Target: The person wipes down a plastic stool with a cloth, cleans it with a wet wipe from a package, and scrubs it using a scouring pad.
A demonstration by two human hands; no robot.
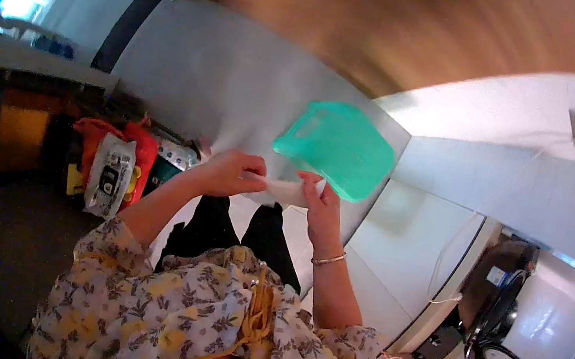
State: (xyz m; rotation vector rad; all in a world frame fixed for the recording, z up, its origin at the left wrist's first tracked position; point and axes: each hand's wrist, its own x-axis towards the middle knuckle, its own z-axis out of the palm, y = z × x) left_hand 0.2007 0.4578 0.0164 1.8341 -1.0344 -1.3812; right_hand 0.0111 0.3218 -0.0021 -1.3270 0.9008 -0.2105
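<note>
In the head view, the only 1 supplied, a white strip is held in front of the body, above the dark trousers. Its 2 ends are pinched, 1 by the left grip and 1 by the right grip, above whose wrist a bracelet is worn. A tear could be caused, it is judged, if the 2 ends were pulled apart too hard; an end could also be lost if either pinch were loosened. Snagging on the green item, seen just beyond the right grip, might be caused by a careless reach forward. The strip is seen as pale, narrow and slightly bowed, with a small tip shown past the right fingers. Thin, soft material is suggested, but whether it is paper or plastic cannot be told.
</note>
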